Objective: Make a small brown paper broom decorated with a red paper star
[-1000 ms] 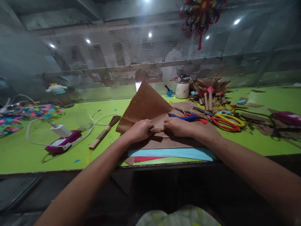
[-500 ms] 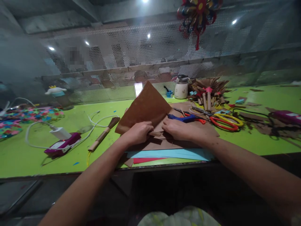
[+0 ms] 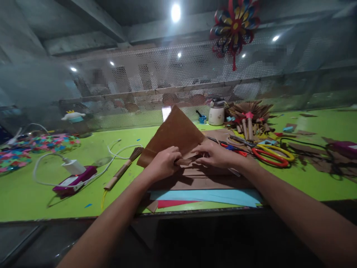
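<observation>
My left hand is closed on one end of a narrow, tightly pleated strip of brown paper. At the other end, my right hand has its fingers and thumb curled around the folds. The pleats show at their edges between the two hands; the rest is covered by my fingers. Behind my hands a large sheet of brown paper stands up in a pointed shape. Flat brown paper lies beneath them. A blue-handled tool is mostly hidden behind my right hand.
Light blue paper strips and red paper lie along the green table's front edge. Scissors lie right. A tied pleated bundle and a purple power strip with a white cable are left. A bottle stands behind.
My right hand has lifted slightly and its fingers have curled around the pleated end, covering most of the blue-handled tool. My left hand keeps its hold. The camera view has tilted up a little.
</observation>
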A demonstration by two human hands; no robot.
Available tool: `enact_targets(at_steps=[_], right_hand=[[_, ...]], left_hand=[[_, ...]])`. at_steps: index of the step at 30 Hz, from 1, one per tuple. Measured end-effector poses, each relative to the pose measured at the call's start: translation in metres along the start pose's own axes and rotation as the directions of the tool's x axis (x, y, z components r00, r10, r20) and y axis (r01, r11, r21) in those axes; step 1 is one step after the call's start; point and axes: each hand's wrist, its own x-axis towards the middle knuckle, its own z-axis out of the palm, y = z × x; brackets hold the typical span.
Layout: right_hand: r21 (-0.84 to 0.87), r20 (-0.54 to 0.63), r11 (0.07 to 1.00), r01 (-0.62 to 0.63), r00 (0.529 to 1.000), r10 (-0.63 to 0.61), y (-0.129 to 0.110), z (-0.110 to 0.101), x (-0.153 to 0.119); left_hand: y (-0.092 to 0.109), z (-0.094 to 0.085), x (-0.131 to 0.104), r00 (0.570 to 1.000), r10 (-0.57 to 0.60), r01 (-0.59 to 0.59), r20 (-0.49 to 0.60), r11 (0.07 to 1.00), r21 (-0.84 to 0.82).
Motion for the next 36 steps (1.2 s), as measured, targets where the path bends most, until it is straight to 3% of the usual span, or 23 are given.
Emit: enact_targets(at_steps=[4, 7, 10, 13, 17, 28, 36], right_hand=[[0.032, -0.087, 0.999, 0.037, 0.996, -0.034, 0.004, 0.005, 0.002], [0.025, -0.147, 0.998, 0.062, 0.987, -0.058, 0.002, 0.005, 0.002], [0.1, -0.174, 0.989, 0.112, 0.98, -0.093, -0.002, 0.002, 0.001], [0.223, -0.191, 0.966, 0.129, 0.978, -0.087, -0.007, 0.001, 0.001], [0.352, -0.188, 0.929, 0.109, 0.981, -0.044, -0.01, 0.001, 0.001], [0.52, -0.214, 0.854, -0.006, 0.967, 0.137, -0.009, 0.003, 0.002], [0.59, -0.22, 0.806, 0.037, 0.968, 0.116, -0.011, 0.002, 0.002]], left_hand=[[0.001, -0.003, 0.0, 0.999, -0.006, 0.001, -0.049, 0.994, -0.106], [-0.002, -0.001, 0.002, 0.991, -0.118, 0.089, -0.06, 0.928, -0.361], [-0.004, 0.001, 0.002, 0.956, -0.284, 0.268, 0.068, 0.763, -0.589], [-0.002, -0.001, 0.001, 0.943, -0.281, 0.324, 0.177, 0.658, -0.68], [0.001, -0.006, -0.001, 0.956, -0.217, 0.292, 0.198, 0.619, -0.729], [0.002, -0.001, 0.001, 0.946, -0.238, 0.317, 0.217, 0.555, -0.77], [0.001, 0.001, 0.0, 0.96, -0.234, 0.271, 0.157, 0.616, -0.74]])
